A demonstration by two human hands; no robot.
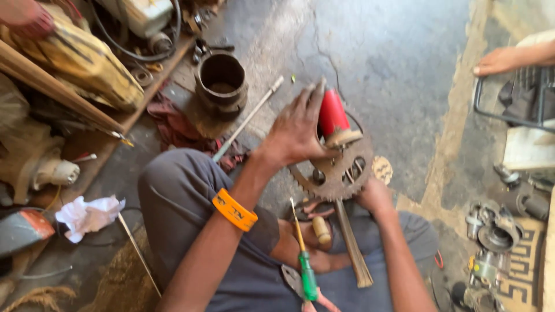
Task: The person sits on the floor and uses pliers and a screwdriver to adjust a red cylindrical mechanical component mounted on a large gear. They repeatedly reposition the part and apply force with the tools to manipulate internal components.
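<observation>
A rusty toothed sprocket [338, 173] is held over my lap. My right hand [374, 195] grips its lower right edge from beneath. My left hand [298, 130], with an orange band on the wrist, is closed around a red cylindrical tool [333, 114] whose pale end rests on the sprocket's centre. A green-handled screwdriver [306, 271] and a flat stick brush [352, 245] lie on my lap, beside a small wooden handle [321, 229].
A dark metal cylinder [221, 81] stands on the concrete floor ahead, a long rod [248, 118] beside it. Crumpled white paper [88, 215] lies left. Metal parts [491, 237] sit right. Another person's hand [509, 58] rests at upper right on a wire frame.
</observation>
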